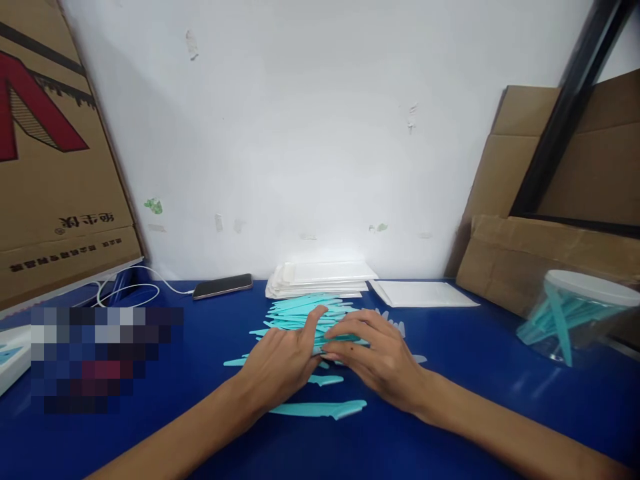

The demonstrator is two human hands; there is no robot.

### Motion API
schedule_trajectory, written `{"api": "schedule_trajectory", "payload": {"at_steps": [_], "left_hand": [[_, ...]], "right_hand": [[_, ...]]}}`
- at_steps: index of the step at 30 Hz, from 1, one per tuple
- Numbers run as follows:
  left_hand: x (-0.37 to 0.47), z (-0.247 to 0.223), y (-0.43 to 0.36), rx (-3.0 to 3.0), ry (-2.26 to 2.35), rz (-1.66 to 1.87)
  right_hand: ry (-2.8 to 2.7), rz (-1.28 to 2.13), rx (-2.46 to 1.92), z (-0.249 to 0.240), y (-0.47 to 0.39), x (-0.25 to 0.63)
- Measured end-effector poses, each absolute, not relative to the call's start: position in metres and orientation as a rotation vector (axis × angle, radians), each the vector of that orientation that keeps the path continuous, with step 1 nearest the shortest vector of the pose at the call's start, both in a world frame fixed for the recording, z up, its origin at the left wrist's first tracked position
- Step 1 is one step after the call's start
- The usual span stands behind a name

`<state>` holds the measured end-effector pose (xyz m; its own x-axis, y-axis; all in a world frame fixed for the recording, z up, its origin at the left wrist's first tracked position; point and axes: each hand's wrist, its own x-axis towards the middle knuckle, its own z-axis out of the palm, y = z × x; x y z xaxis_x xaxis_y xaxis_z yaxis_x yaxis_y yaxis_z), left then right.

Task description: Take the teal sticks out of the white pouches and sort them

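A heap of turquoise eyebrow razors point(295, 313) lies at the middle of the blue table, just beyond my hands. My left hand point(283, 360) is closed with its thumb raised, on what looks like an eyebrow razor, mostly hidden by the fingers. Fingertips of my right hand point(377, 353) meet it there in a pinch; what they grip is hidden. One loose razor point(325, 409) lies flat nearer to me, below both hands. A shorter visible piece of another razor point(327, 380) shows between the wrists. Pale translucent pieces point(397, 327) lie behind my right hand.
White flat packets point(320, 273) are stacked against the wall, with another packet point(425, 293) to their right. A phone point(223, 287) on a white cable lies at back left. At right stands a clear tub point(575, 320) of turquoise razors. Cardboard point(545, 260) borders both sides.
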<state>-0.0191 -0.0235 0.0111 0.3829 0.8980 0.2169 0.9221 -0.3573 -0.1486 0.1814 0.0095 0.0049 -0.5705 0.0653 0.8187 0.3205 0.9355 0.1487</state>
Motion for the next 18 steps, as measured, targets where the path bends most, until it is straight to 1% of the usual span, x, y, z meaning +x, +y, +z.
{"api": "schedule_trajectory", "payload": {"at_steps": [6, 14, 18], "left_hand": [[-0.016, 0.010, -0.025, -2.458, -1.684, -0.244], [-0.011, 0.006, -0.026, -2.489, -1.653, -0.147], [-0.018, 0.009, -0.023, -2.432, -1.638, -0.157]], "right_hand": [[-2.263, -0.334, -0.352, 0.000, 0.009, 0.178], [-2.203, -0.224, -0.274, 0.003, 0.010, 0.179], [-2.178, -0.236, -0.253, 0.011, 0.018, 0.188]]}}
